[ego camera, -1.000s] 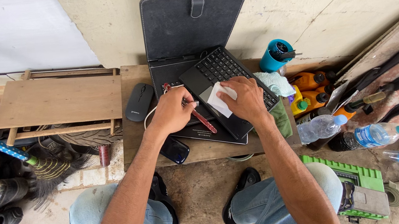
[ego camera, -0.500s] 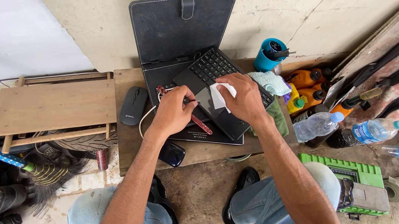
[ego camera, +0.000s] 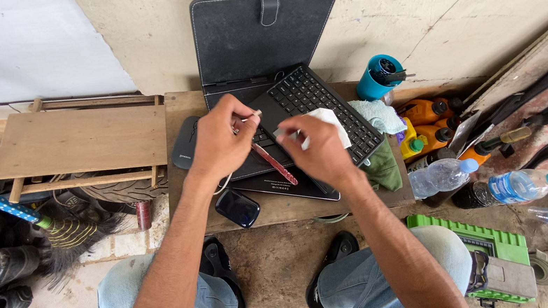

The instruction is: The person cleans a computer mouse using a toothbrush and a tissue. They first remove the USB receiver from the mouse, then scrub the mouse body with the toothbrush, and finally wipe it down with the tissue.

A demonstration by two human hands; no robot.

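Observation:
My left hand is lifted over the left edge of a black keyboard and pinches a thin pale-tipped stick. My right hand hovers just right of it, fingers closed on a white wipe. The two hands are close together, with the stick's tip pointing toward the wipe. The keyboard lies at an angle on an open black folio case propped against the wall. A red-handled tool lies under my hands on a dark flat device.
A grey mouse and a dark phone lie on the low wooden bench. A blue cup, green cloth, orange bottles and water bottles crowd the right. A wooden stool, a broom and shoes are at left.
Both hands have lifted off the keyboard. The left hand rose with the stick, and the right hand drew the wipe up toward it.

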